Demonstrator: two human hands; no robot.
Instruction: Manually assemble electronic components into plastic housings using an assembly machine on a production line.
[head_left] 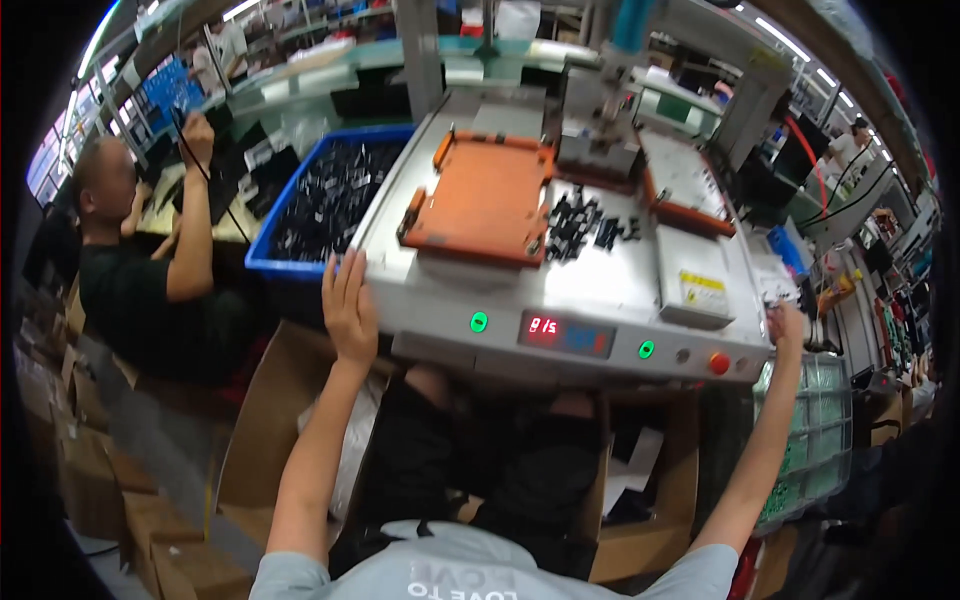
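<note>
My left hand [350, 308] lies with its fingers stretched out at the front left corner of a white bench machine [620, 290], close to a blue bin [262, 262]. Nothing shows in it. At the machine's right front corner is my right hand [786, 325], its fingers bent and partly hidden, so their grip cannot be made out. An orange plate fixture [480, 195] rests on the machine's left half. Small black parts [572, 225] lie loose in the middle, beside a metal press head [597, 148]. A second, grey-topped fixture with an orange edge [690, 180] sits to the right.
Small black pieces fill the blue bin. Green lit buttons [479, 322], a red display [545, 326] and a red knob [718, 363] line the front panel. Cardboard boxes [655, 420] flank my legs. A co-worker [150, 240] sits at left; a clear compartment tray [815, 430] stands at right.
</note>
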